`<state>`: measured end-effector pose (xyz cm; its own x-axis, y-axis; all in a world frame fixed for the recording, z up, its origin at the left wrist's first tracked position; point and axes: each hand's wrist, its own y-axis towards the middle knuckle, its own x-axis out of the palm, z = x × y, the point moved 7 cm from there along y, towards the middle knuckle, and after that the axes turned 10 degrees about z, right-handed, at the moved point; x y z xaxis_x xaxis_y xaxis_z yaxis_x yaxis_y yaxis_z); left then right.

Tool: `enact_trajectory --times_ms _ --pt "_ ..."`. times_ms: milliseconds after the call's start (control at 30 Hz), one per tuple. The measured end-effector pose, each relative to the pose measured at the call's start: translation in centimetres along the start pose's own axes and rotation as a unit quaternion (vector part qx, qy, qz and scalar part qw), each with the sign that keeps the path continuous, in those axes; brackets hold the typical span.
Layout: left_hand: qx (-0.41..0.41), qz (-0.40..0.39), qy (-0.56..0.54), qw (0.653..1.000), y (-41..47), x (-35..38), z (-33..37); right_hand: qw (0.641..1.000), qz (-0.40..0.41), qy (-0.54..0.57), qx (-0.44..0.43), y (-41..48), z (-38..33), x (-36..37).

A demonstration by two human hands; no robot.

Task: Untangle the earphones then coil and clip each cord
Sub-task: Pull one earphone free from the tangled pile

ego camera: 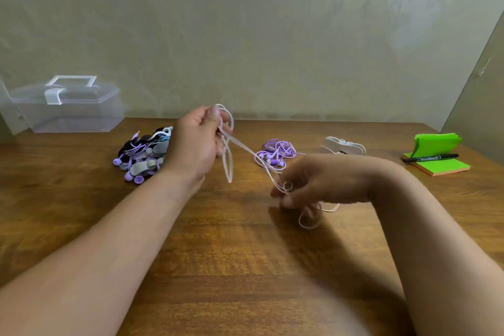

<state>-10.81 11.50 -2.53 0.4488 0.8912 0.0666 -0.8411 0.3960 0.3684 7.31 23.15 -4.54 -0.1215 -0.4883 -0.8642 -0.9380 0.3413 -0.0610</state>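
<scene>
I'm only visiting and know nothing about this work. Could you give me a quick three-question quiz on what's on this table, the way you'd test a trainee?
1. True or false: the left hand and the right hand both hold the pale pink cord.
2. What colour is the loose earphone tangle lying on the table behind the right hand?
3. Where does the black marker lie? A: on the green notepad. B: in the left hand. C: on the earphone tangle.
Key: 1 true; 2 purple; 3 A.
</scene>
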Motion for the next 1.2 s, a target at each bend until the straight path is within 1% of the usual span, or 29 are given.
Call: enact_trajectory --times_ms 33,67,133,167,233,300,367,467,533,600,667,733,767,800,833,900,967,1033,1133,1200 --pt "0.005 -0.029 0.010 1.000 -0.4 0.6 0.1 0.999 0.035 0.024 -0.007 0.3 -0.2 -0.4" --pt "0.006 -0.061 0.017 0.998 -1.0 1.3 0.2 0.993 0.093 0.077 -0.007 0.6 -0.5 -1.0" --pt "-0.004 -0.122 0.022 0.992 -2.2 2.6 0.2 0.957 0.208 0.200 0.003 1.2 -0.9 -2.0" --pt "-0.007 -0.146 0.026 0.989 -2.6 3.0 0.2 0.938 0.253 0.235 0.013 1.4 -1.0 -2.2" --pt "0.013 -0.186 0.057 0.981 -3.0 3.6 0.5 0.914 0.313 0.257 0.027 1.5 -0.7 -2.4" --pt "0.052 -0.203 0.098 0.973 -3.0 3.6 0.9 0.903 0.326 0.280 0.007 1.5 -0.8 -2.5" --pt "0.068 -0.200 0.106 0.972 -3.0 3.5 1.5 0.896 0.314 0.314 -0.026 1.3 -1.2 -2.7" --pt "0.053 -0.201 0.057 0.976 -3.0 3.3 2.3 0.894 0.293 0.338 -0.038 1.3 -1.6 -2.5" --pt "0.041 -0.194 0.032 0.980 -2.8 3.2 2.6 0.890 0.255 0.375 -0.047 1.6 -1.9 -1.9" --pt "0.001 -0.175 0.013 0.985 -2.8 2.9 2.4 0.872 0.233 0.428 -0.048 1.9 -1.8 -1.6" --pt "-0.073 -0.182 -0.034 0.980 -3.0 2.9 2.0 0.850 0.249 0.463 -0.038 2.3 -1.4 -1.7" --pt "-0.161 -0.235 -0.134 0.949 -3.9 3.5 1.7 0.836 0.270 0.477 -0.022 2.4 -1.0 -1.6" --pt "-0.187 -0.259 -0.183 0.930 -4.4 3.9 1.9 0.839 0.279 0.467 -0.017 2.5 -0.8 -1.5" --pt "-0.195 -0.272 -0.214 0.918 -4.7 4.1 1.9 0.847 0.281 0.452 -0.012 2.5 -0.8 -1.3" --pt "-0.190 -0.276 -0.226 0.915 -4.8 4.4 2.0 0.856 0.274 0.437 -0.009 2.5 -0.8 -1.0" --pt "-0.172 -0.273 -0.232 0.918 -4.7 4.5 1.9 0.875 0.235 0.423 -0.003 2.7 -1.0 -0.2" --pt "-0.172 -0.265 -0.232 0.920 -4.3 4.4 1.5 0.887 0.209 0.412 0.009 2.8 -1.2 0.3" --pt "-0.155 -0.252 -0.185 0.937 -3.7 4.0 1.1 0.898 0.208 0.387 0.019 2.6 -1.3 0.3" --pt "-0.080 -0.227 -0.052 0.969 -3.2 3.4 0.7 0.925 0.211 0.316 0.025 2.4 -1.4 0.1" --pt "-0.035 -0.234 0.023 0.971 -3.3 3.3 0.5 0.934 0.218 0.281 0.032 2.5 -1.2 -0.2"
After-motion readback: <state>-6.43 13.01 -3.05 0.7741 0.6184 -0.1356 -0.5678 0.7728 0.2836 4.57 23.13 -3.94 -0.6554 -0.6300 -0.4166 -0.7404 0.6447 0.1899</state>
